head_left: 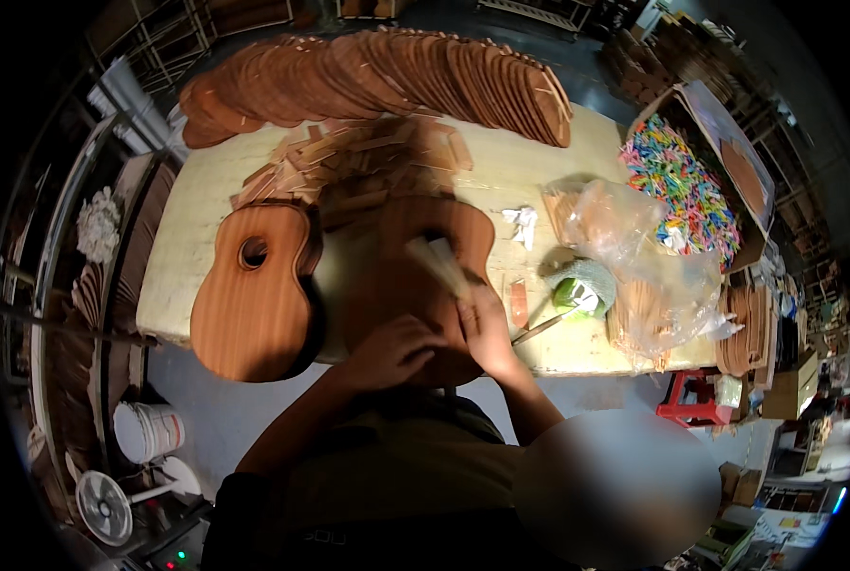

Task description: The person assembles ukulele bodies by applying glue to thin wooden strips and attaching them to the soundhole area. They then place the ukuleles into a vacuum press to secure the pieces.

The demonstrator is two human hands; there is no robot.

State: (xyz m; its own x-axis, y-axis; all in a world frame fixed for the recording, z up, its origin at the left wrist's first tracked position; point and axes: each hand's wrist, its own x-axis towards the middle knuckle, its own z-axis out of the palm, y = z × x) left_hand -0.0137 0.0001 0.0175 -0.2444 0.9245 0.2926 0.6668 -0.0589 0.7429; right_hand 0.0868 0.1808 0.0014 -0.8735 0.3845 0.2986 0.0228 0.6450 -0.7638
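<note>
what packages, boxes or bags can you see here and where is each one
Clear plastic bags: crumpled, right side of the table, holding thin wood pieces.
Cardboard box: open, brown, beyond the table's right end, full of multicoloured clips.
White bucket: round, on the floor at lower left.
No readable labels, signs or screens stand out.
</note>
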